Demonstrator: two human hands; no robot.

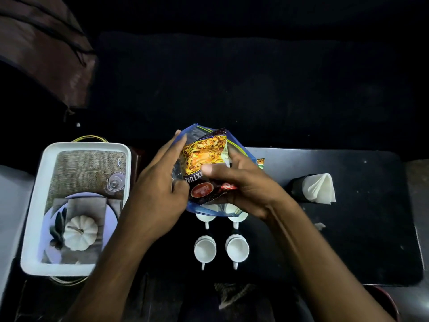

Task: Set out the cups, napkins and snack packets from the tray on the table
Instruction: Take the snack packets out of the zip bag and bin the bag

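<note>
Both hands meet above the middle of the dark desk (362,228), working on a clear zip bag with a blue edge (234,145) held up in the air. The left hand (160,189) has its fingers stretched along the bag's left side, the thumb tucked at the lower edge, gripping the plastic. The right hand (241,182) pinches a dark snack packet printed with a yellow-orange mixture (204,163), thumb on its front and fingers behind, with the packet standing partly out of the bag's mouth. A second packet's green and orange corner (261,162) peeks out just beyond the right hand.

Four white cups sit in two rows near the desk's front edge, handles pointing toward the person: the rear pair (205,217) is mostly hidden under the bag, the front pair (205,249) is fully visible. Toward the desk's right edge a dark holder (296,187) carries folded white napkins (319,188).

Off the desk's left edge lies the white tray (34,205), its bottom printed with a placemat, plate and white pumpkin picture; nothing loose is seen in it
</note>
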